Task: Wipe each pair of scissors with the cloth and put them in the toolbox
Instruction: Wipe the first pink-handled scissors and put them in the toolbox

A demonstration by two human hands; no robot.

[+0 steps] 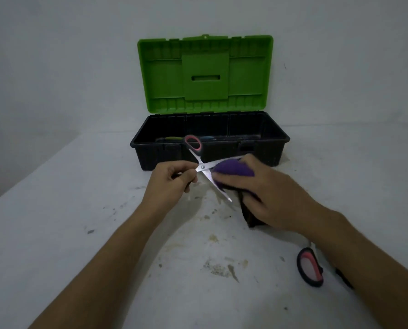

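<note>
Stained white counter (198,269) against a bare wall (55,55). Left hand (172,179) grips open scissors (204,166); right hand (269,193) clamps cloth (231,168) on a blade, toolbox (210,148) beyond.

Toolbox (210,148) behind scissors (205,166) (open)

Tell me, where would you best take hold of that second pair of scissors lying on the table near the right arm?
Probably by the black-and-pink handle loop of the scissors on the table, coming from above on the left side. That loop lies flat and fully exposed, while the right forearm covers the blades and most of the other handle. Both hands are busy now: the left hand holds the open scissors, the right hand the purple cloth.
</note>
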